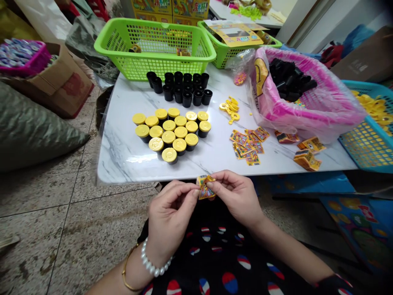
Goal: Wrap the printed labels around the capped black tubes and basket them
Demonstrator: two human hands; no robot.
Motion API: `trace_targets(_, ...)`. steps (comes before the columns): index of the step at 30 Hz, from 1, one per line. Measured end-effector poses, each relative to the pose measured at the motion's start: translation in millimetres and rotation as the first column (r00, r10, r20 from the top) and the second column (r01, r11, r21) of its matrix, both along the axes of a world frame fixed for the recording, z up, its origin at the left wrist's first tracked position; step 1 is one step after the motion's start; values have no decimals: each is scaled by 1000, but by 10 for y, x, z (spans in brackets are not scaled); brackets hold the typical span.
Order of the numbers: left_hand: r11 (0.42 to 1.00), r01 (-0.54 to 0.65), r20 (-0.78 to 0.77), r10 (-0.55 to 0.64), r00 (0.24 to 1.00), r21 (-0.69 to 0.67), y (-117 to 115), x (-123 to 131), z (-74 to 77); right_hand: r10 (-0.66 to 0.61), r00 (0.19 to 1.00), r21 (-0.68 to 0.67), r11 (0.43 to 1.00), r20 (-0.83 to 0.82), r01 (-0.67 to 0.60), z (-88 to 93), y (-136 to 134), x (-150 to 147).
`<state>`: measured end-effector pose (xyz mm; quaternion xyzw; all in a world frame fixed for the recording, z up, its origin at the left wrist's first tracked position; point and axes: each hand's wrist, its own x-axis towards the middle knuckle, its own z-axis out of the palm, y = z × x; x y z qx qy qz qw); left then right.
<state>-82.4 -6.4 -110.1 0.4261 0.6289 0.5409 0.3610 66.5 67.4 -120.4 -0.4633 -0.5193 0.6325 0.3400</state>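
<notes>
Just off the table's front edge, my left hand and my right hand pinch a small yellow printed label between thumbs and fingers, one at each side. Its right part looks bent or lifted under my right thumb. Beyond it on the table lies a loose spread of similar labels. Black cups with yellow lids stand grouped at the left. Behind them are several black cups without yellow lids. Some yellow plastic pieces lie right of the cups.
A green basket stands at the back, another green basket beside it. A pink plastic-lined basket holds black parts at the right. Bundled label stacks lie near the right front edge. A blue basket holds yellow pieces.
</notes>
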Motion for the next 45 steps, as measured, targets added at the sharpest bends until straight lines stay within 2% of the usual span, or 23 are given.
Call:
trace_targets(2, 1000, 11, -10, -11, 1000, 2, 18, 1, -5, -1, 997, 127, 992, 78, -9, -19, -22, 3)
trace_targets(4, 1000, 16, 10, -16, 1000, -24, 43, -12, -9, 10, 988, 297, 953, 153, -56, -33, -44, 0)
trace_targets(6, 996, 19, 89, -11, 996, -89, 65, -47, -8, 27, 976, 464, 877, 216, -127, -38, -59, -15)
trace_targets(8, 979, 52, 237, -3, 971, -197, 75, -101, -3, 37, 966, 588, 787, 258, -187, -26, -63, -38)
trace_targets(11, 942, 107, 447, 49, 893, -317, 61, -186, -9, 87, 957, 671, 696, 275, -256, 44, -25, -71)
trace_targets(14, 935, 103, 534, 102, 839, -341, 28, -228, -32, 156, 950, 671, 678, 269, -301, 168, 100, -102)
trace_targets(16, 945, 67, 502, 109, 858, -320, 5, -221, -40, 65, 963, 706, 666, 263, -238, 235, 232, -150)
trace_targets(18, 970, -7, 359, 97, 928, -244, -18, -196, -32, -94, 954, 776, 607, 284, -171, 254, 377, -243)
trace_targets(20, 987, -58, 185, 85, 979, -147, -46, -168, -9, -211, 915, 819, 543, 345, -184, 219, 503, -370)
trace_targets(22, 993, -76, 79, 83, 993, -94, -82, -156, 17, -264, 867, 818, 522, 423, -240, 160, 581, -494)
trace_targets(24, 993, -79, 57, 84, 995, -88, -123, -166, 34, -295, 839, 813, 520, 458, -261, 114, 600, -572)
trace_targets(27, 987, -44, 154, 67, 986, -153, -169, -208, 33, -334, 842, 832, 511, 425, -217, 115, 547, -542)
trace_targets(29, 978, -20, 259, 75, 963, -208, -171, -238, 22, -347, 843, 835, 514, 412, -197, 142, 498, -426)
trace_targets(33, 949, 28, 457, 125, 880, -314, -77, -264, 17, -291, 829, 796, 543, 478, -268, 160, 455, -98)
trace_targets(34, 941, 55, 513, 133, 848, -335, -41, -260, 22, -268, 839, 774, 580, 474, -252, 157, 455, -20)
trace_targets(36, 930, 104, 600, 138, 788, -352, 30, -240, 35, -180, 905, 667, 732, 385, -138, 161, 448, 112)
trace_targets(38, 925, 132, 642, 139, 754, -355, 84, -214, 54, -43, 987, 425, 905, 153, -27, 186, 418, 198)
trace_targets(39, 923, 142, 654, 138, 744, -357, 104, -202, 64, 22, 1000, 281, 959, 1, -21, 202, 392, 221)
trace_targets(40, 921, 152, 665, 138, 734, -358, 119, -191, 75, 70, 987, 155, 987, -144, -48, 216, 359, 231)
trace_targets(42, 916, 173, 693, 140, 707, -361, 144, -174, 96, 125, 934, 3, 991, -335, -132, 222, 283, 218)
trace_targets(45, 911, 204, 743, 147, 653, -359, 182, -157, 110, 130, 914, -62, 984, -384, -166, 153, 191, 172)
